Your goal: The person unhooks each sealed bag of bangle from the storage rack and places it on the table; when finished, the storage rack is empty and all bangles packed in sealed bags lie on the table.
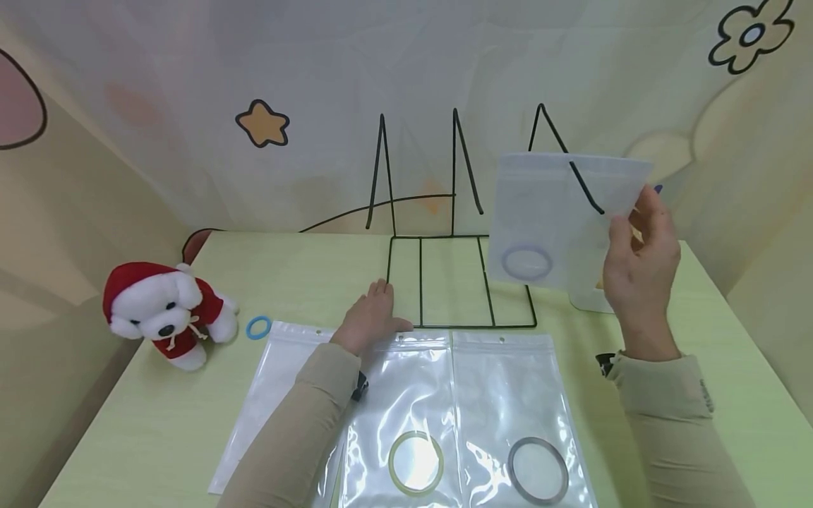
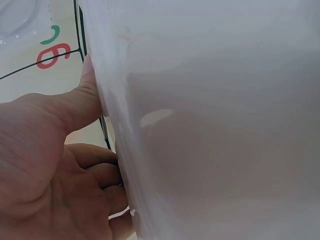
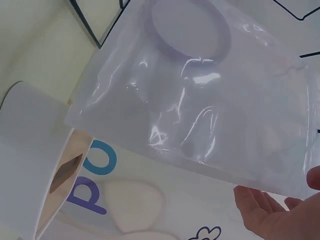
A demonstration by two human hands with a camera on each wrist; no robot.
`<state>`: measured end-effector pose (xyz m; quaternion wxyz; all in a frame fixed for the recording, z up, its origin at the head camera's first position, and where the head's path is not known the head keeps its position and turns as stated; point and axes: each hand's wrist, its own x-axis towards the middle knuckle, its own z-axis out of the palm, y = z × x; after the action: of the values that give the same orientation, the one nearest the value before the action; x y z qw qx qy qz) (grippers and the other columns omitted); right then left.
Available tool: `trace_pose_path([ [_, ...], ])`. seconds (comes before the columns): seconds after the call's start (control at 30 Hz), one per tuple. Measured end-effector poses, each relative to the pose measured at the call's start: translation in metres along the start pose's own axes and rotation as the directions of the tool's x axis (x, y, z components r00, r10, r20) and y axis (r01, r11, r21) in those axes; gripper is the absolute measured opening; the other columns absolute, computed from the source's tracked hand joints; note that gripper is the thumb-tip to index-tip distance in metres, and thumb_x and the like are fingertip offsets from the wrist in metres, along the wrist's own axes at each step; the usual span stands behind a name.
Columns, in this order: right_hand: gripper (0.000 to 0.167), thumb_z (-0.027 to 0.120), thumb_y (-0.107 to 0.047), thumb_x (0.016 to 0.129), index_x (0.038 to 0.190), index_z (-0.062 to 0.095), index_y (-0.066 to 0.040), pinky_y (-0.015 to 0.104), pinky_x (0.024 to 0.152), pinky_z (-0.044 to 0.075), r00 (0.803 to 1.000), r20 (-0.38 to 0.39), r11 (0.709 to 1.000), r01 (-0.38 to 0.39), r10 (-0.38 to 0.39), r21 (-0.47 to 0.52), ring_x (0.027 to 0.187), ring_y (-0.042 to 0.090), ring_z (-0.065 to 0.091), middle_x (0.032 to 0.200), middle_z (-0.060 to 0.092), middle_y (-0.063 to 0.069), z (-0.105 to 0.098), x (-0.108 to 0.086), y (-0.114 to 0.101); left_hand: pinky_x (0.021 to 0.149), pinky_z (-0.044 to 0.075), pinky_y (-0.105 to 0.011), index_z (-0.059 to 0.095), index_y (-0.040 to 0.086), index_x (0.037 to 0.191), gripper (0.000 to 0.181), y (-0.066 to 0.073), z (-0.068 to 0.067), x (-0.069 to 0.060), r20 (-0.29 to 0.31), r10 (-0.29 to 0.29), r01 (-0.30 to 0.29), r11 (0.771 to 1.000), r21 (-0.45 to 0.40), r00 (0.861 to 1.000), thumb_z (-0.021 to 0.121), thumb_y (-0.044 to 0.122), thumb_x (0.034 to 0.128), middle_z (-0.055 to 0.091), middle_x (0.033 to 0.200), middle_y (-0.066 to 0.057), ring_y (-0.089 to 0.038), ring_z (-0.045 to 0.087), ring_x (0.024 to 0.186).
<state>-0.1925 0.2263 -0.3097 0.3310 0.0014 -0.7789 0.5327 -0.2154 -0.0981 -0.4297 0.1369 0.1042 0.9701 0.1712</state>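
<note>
In the head view, a black wire rack [image 1: 453, 236] with three upright hooks stands on the table. A translucent zip bag [image 1: 559, 212] with a pale purple ring [image 1: 527, 262] low inside hangs at its right hook, whose tip shows in front. My right hand [image 1: 643, 275] pinches this bag's right edge between thumb and fingers. My left hand [image 1: 370, 316] rests at the rack base's front left corner, covering it, fingers fairly straight. In the left wrist view, cloudy plastic [image 2: 215, 125] beside the left hand [image 2: 55, 150] blocks much of the picture.
Bags lie along the front: one holding a yellowish ring [image 1: 416, 462], one a grey ring [image 1: 538, 470], another [image 1: 254, 437] partly under my left sleeve. A blue ring [image 1: 258, 327] and plush dog [image 1: 168, 314] are left. A white object with tan edges [image 3: 30, 160] stands behind the hanging bag.
</note>
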Motion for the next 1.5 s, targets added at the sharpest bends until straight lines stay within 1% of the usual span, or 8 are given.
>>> trace_pose_path([
  [0.17, 0.046, 0.047, -0.011, 0.099, 0.145, 0.044, -0.011, 0.023, 0.093, 0.048, 0.993, -0.056, 0.995, 0.100, -0.101, -0.018, 0.108, 0.012, 0.052, 0.123, 0.050, 0.001, 0.003, -0.009, -0.014, 0.115, 0.021, -0.046, 0.022, -0.009, 0.149, 0.091, 0.000, -0.001, -0.001, 0.001, -0.004, 0.004, 1.000, -0.005, 1.000, 0.066, 0.045, 0.0904, 0.016, 0.157, -0.026, -0.037, 0.018, 0.144],
  [0.33, 0.046, 0.051, -0.012, 0.098, 0.143, 0.042, -0.008, 0.014, 0.083, 0.042, 0.976, -0.141, 0.981, 0.146, -0.163, -0.125, 0.096, 0.002, 0.042, 0.107, 0.033, -0.017, 0.006, -0.009, 0.002, 0.115, 0.020, -0.046, 0.023, -0.009, 0.149, 0.091, 0.000, 0.000, -0.001, -0.001, -0.003, 0.003, 1.000, -0.016, 1.000, 0.066, 0.045, 0.0901, 0.016, 0.157, -0.026, -0.037, 0.016, 0.145],
  [0.53, 0.041, 0.064, -0.019, 0.094, 0.134, 0.056, -0.020, 0.015, 0.074, 0.039, 0.921, -0.269, 0.951, 0.231, -0.282, -0.205, 0.087, 0.010, 0.056, 0.100, 0.054, -0.012, 0.008, -0.009, 0.015, 0.115, 0.021, -0.046, 0.023, -0.009, 0.149, 0.091, -0.001, 0.002, -0.001, -0.003, -0.002, 0.002, 1.000, -0.016, 1.000, 0.066, 0.045, 0.0901, 0.016, 0.157, -0.026, -0.038, 0.018, 0.144],
  [0.73, 0.031, 0.073, -0.018, 0.088, 0.119, 0.071, -0.015, 0.015, 0.073, 0.041, 0.906, -0.322, 0.955, 0.221, -0.276, -0.197, 0.089, 0.015, 0.062, 0.101, 0.067, 0.013, 0.010, -0.011, 0.009, 0.115, 0.020, -0.046, 0.023, -0.009, 0.149, 0.091, -0.002, 0.003, -0.001, -0.005, -0.002, 0.002, 1.000, -0.026, 1.000, 0.066, 0.045, 0.0900, 0.015, 0.157, -0.026, -0.037, 0.015, 0.145],
  [0.83, 0.030, 0.074, -0.016, 0.087, 0.117, 0.071, -0.008, 0.015, 0.073, 0.041, 0.908, -0.326, 0.958, 0.209, -0.265, -0.198, 0.090, 0.016, 0.062, 0.101, 0.067, 0.012, 0.010, -0.011, 0.006, 0.116, 0.019, -0.046, 0.023, -0.009, 0.149, 0.091, -0.002, 0.002, -0.002, -0.004, 0.000, 0.000, 1.000, -0.029, 1.000, 0.067, 0.044, 0.0901, 0.015, 0.157, -0.026, -0.037, 0.014, 0.145],
  [1.07, 0.031, 0.074, -0.018, 0.087, 0.117, 0.072, -0.010, 0.015, 0.073, 0.042, 0.911, -0.331, 0.960, 0.182, -0.246, -0.215, 0.089, 0.018, 0.062, 0.103, 0.067, 0.010, 0.011, -0.012, 0.003, 0.116, 0.019, -0.046, 0.023, -0.009, 0.149, 0.090, -0.001, 0.002, -0.002, 0.007, 0.001, -0.001, 1.000, -0.023, 1.000, 0.067, 0.044, 0.0902, 0.015, 0.157, -0.026, -0.036, 0.014, 0.145],
  [1.2, 0.027, 0.074, -0.017, 0.087, 0.111, 0.073, -0.005, 0.015, 0.072, 0.041, 0.908, -0.343, 0.962, 0.177, -0.240, -0.207, 0.086, 0.009, 0.062, 0.101, 0.072, 0.007, 0.011, -0.014, -0.002, 0.116, 0.019, -0.046, 0.023, -0.009, 0.149, 0.091, -0.001, 0.001, -0.001, 0.007, 0.003, -0.003, 1.000, -0.018, 1.000, 0.066, 0.044, 0.0902, 0.015, 0.157, -0.026, -0.036, 0.013, 0.146],
  [1.5, 0.018, 0.075, -0.020, 0.086, 0.099, 0.078, -0.008, 0.014, 0.069, 0.040, 0.847, -0.414, 0.941, 0.268, -0.333, -0.208, 0.080, 0.000, 0.058, 0.090, 0.068, -0.004, 0.011, -0.010, -0.001, 0.116, 0.019, -0.046, 0.022, -0.009, 0.149, 0.091, 0.000, 0.000, 0.000, 0.004, 0.004, -0.004, 1.000, -0.017, 1.000, 0.066, 0.045, 0.0903, 0.014, 0.157, -0.025, -0.036, 0.013, 0.146],
])
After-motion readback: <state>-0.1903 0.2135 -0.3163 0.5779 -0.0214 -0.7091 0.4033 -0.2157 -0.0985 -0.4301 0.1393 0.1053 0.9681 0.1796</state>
